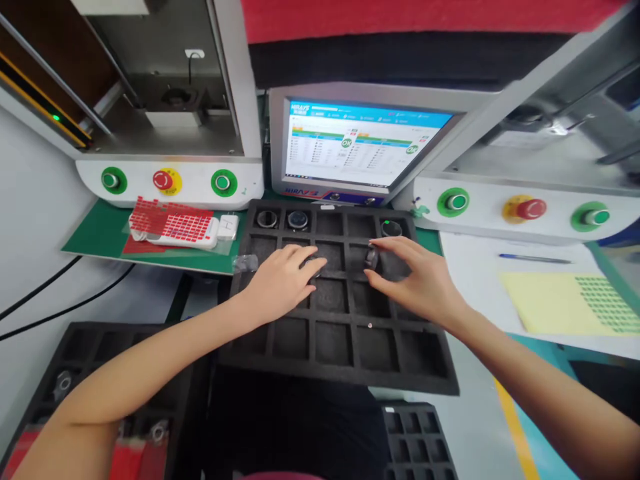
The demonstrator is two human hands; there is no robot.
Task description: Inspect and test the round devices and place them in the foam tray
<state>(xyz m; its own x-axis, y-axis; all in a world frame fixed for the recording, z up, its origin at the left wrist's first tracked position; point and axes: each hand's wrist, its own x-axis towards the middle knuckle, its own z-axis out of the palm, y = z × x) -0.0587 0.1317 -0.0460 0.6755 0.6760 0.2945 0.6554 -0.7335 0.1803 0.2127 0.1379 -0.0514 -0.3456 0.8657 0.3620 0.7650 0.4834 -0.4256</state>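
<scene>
My right hand (417, 280) pinches a dark round watch head (371, 258) on edge between thumb and fingers, over a black foam tray (330, 369). My left hand (280, 280) reaches over the tray's middle with bent fingers. Beneath those fingers a round edge shows, apparently another watch head, mostly hidden by them. In the tray's back row lie a watch head (267, 219) at the far left, a second watch head (298, 220) beside it, and a third watch head (391, 229) with a small green mark near the right.
Behind the tray stands a monitor (365, 150) showing two green OK marks. Button panels (167, 181) flank it. Red label sheets (173, 223) lie left; a pen (535, 259) and yellow label sheet (545, 303) lie right. Another foam tray (93, 340) holds parts at lower left.
</scene>
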